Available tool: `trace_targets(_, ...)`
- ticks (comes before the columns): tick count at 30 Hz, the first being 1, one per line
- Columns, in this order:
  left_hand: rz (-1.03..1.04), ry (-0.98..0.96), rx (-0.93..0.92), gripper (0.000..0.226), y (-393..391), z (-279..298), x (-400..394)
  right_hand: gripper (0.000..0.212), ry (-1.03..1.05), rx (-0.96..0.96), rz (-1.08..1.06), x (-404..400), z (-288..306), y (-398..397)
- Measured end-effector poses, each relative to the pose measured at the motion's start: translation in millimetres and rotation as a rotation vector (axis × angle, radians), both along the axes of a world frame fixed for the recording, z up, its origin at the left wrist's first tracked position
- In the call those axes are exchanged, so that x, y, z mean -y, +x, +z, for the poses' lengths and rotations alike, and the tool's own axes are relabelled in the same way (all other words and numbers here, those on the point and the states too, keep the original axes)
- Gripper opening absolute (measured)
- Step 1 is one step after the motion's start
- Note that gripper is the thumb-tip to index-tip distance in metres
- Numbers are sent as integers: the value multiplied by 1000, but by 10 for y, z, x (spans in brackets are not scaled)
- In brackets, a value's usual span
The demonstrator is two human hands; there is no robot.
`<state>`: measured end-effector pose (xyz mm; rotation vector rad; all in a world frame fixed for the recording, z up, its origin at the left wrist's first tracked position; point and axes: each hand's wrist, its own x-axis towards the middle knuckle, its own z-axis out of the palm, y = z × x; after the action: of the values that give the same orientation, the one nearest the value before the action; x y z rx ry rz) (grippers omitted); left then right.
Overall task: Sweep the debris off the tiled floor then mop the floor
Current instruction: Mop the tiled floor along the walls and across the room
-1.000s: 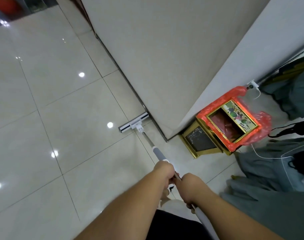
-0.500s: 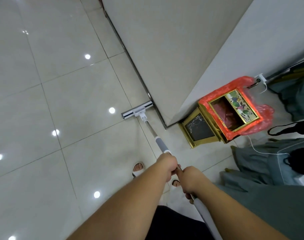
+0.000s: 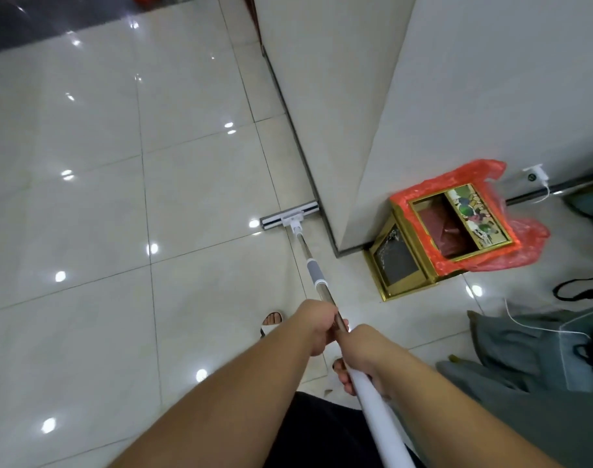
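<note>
Head view: glossy tiled floor (image 3: 86, 231), wall (image 3: 322, 79).

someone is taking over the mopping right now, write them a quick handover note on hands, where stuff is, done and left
Left hand grips the mop pole ahead; right hand grips it just behind.
Mop head lies flat on the tiled floor, its right end against the base of the wall.
Gold bin with a red liner stands round the wall corner.
Done: no debris shows on the tiles in view; mopping is under way.
Left: how much is mopped cannot be told; strip by the bin likely remains.
</note>
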<state>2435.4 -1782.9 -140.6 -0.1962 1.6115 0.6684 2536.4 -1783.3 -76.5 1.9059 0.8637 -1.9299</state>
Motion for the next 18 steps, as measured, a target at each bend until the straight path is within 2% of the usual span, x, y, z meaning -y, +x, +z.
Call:
trace_targets(5,101,16,14,20,195,-152,35,41,92,50,-14,76,-221,173)
trace_targets(14,110,-18,-101,10,39,-237,-393,45,97,192,89,-341,-350,-77)
trace_targets(18,97,32,-124,21,-212,-275,-696,31,67,213,48,-668,-384,-370)
